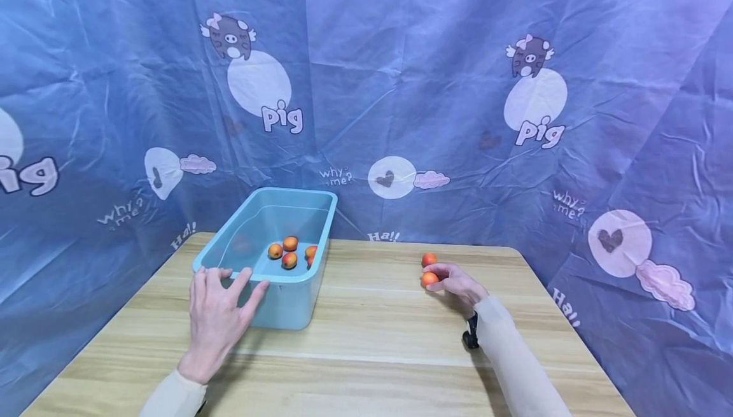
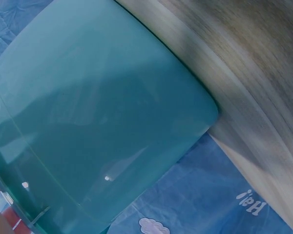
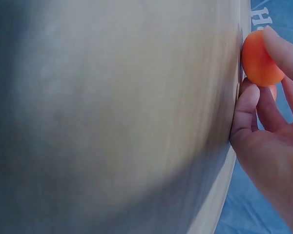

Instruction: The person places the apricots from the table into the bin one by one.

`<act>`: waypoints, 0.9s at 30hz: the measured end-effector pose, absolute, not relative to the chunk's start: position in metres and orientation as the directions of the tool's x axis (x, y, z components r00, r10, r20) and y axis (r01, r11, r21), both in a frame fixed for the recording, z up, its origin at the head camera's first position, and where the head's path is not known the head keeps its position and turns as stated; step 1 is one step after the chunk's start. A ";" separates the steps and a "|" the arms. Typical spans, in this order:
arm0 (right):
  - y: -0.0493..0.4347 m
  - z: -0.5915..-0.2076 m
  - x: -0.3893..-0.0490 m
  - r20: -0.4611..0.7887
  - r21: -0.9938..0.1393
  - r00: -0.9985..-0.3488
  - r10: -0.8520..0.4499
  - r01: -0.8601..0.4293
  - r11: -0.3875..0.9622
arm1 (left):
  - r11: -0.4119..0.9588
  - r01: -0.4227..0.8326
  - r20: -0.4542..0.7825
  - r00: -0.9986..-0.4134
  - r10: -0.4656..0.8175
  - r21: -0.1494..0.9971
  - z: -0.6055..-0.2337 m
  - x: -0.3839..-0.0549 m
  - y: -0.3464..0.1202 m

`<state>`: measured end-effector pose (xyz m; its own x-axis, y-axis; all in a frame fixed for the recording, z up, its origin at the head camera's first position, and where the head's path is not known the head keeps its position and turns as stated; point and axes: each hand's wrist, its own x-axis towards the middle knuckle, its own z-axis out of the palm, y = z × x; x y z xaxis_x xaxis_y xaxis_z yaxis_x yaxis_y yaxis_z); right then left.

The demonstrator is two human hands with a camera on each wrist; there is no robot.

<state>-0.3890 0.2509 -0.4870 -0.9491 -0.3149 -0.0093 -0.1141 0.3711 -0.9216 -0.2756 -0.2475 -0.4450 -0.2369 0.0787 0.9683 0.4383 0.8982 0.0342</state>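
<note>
A light blue plastic bin (image 1: 280, 305) stands at the left of the table, holding several small orange-red fruits (image 1: 289, 260). At its near rim is my left hand (image 1: 214, 309), fingers bent over the edge and thumb against the front. The left wrist view is mostly filled by the bin's wall (image 2: 102, 102). On the right side, my right hand (image 1: 455, 282) pinches a small round orange-red fruit (image 3: 260, 58) between thumb and fingers, low over the table. Just beyond it lies a second fruit (image 1: 429, 259), partly hidden behind the held one in the right wrist view.
The wooden table (image 1: 366, 353) reaches back to a blue cloth curtain (image 1: 401, 105) printed with cartoon pigs, which hangs behind and on both sides. A black wrist camera (image 1: 471, 333) sits on the right wrist, beneath the light sleeve (image 1: 515, 360).
</note>
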 end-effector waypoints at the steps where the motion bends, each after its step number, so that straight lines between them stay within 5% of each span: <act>1: 0.251 -0.487 -0.389 -0.008 -0.923 -0.949 -0.316 -0.115 0.368 | 0.899 0.437 0.969 -0.236 0.078 0.034 -0.445 -0.276 -0.247; 27: 0.213 -0.474 -0.392 0.020 -0.960 -0.909 -0.417 -0.134 0.245 | 0.899 0.438 0.969 -0.232 0.086 0.025 -0.448 -0.275 -0.247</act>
